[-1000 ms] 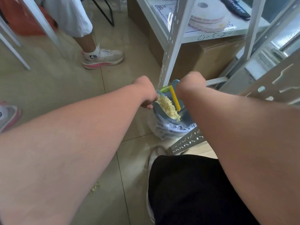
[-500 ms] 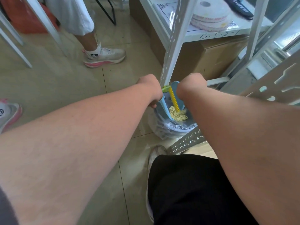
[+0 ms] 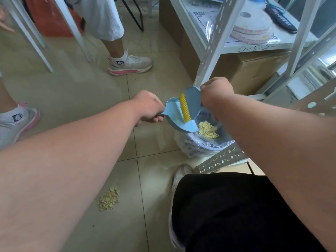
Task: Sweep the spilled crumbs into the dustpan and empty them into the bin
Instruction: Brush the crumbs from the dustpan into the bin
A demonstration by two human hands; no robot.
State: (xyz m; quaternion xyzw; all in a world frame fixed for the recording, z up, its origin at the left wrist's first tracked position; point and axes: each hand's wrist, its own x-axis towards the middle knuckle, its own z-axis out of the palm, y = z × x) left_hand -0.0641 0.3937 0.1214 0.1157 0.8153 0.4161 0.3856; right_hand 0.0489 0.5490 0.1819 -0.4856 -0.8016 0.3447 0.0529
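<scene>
My left hand (image 3: pixel 148 107) grips the handle of a light blue dustpan (image 3: pixel 175 115), which tilts over the bin (image 3: pixel 205 144) with no crumbs showing in it. My right hand (image 3: pixel 216 94) holds a small brush whose yellow bristles (image 3: pixel 185 108) lie across the pan's inside. The bin is lined with a clear plastic bag and stands on the floor by a shelf leg. A heap of pale yellow crumbs (image 3: pixel 207 131) lies inside it. A second small pile of crumbs (image 3: pixel 109 198) sits on the floor tiles below my left forearm.
A grey metal shelf rack (image 3: pixel 214 42) rises right behind the bin, with cardboard boxes (image 3: pixel 241 70) under it. Another person's leg and pink-soled shoe (image 3: pixel 130 64) stand on the tiles ahead; a second shoe (image 3: pixel 18 120) is at the left. My black-clad knee (image 3: pixel 236 215) fills the lower right.
The crumbs slid out of the dustpan into the bin. The pan has swung up and leftward with the brush across it. A crumb pile on the floor has come into view.
</scene>
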